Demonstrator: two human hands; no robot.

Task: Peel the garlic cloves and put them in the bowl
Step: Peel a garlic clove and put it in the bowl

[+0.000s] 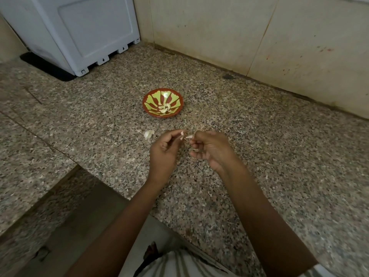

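Working above the speckled desk (259,156), the left hand (165,149) and right hand (212,149) meet fingertip to fingertip, nearer than the bowl (162,90) of peeled cloves (164,108). A garlic piece (148,134) lies just left. Both hands pinch one small clove (187,137); anchoring it and stripping the skin in short pulls seems wisest.
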